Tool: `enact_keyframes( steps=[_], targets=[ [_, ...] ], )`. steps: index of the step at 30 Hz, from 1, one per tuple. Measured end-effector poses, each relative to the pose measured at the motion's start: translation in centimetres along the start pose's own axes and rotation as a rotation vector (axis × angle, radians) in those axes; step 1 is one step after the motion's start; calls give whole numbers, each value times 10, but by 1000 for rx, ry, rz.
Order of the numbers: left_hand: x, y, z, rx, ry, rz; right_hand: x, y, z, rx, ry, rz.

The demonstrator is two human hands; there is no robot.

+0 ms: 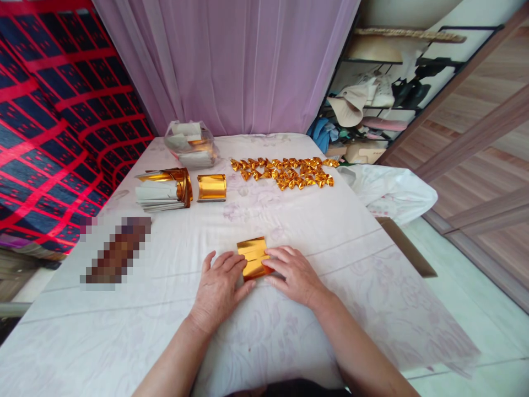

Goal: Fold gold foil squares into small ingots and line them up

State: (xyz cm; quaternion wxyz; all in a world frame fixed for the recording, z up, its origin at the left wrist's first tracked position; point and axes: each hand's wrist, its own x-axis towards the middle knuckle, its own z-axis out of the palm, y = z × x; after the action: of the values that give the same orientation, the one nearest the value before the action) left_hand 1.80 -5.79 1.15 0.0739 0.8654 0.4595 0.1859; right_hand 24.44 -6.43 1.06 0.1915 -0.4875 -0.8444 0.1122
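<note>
A small sheet of gold foil paper (252,252) lies on the white cloth-covered table (314,231) in front of me, partly folded. My left hand (219,289) presses its left edge with the fingertips. On the paper's right edge rest the fingers of my right hand (291,274). Both hands lie flat on the table, fingers touching the foil.
Several folded gold pieces (285,171) lie in rows at the back right. A stack of gold and white sheets (163,190) and a curled gold sheet (211,187) sit at the back left. A clear plastic bag (190,144) stands behind them. A cluttered shelf (372,105) is on the right.
</note>
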Motion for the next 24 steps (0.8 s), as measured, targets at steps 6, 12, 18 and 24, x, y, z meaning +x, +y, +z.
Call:
enact_keyframes(
  steps=[6,12,18,24],
  targets=[
    [1,-3,-3,-25,-5,-6,4,-1,4,27,83,5],
    [6,-4,1,-62,-4,-77,17,3,9,83,144,129],
    [3,-6,7,-93,64,-106,25,5,12,40,108,183],
    [-1,4,4,-29,154,-22,27,2,16,-17,119,223]
  ],
)
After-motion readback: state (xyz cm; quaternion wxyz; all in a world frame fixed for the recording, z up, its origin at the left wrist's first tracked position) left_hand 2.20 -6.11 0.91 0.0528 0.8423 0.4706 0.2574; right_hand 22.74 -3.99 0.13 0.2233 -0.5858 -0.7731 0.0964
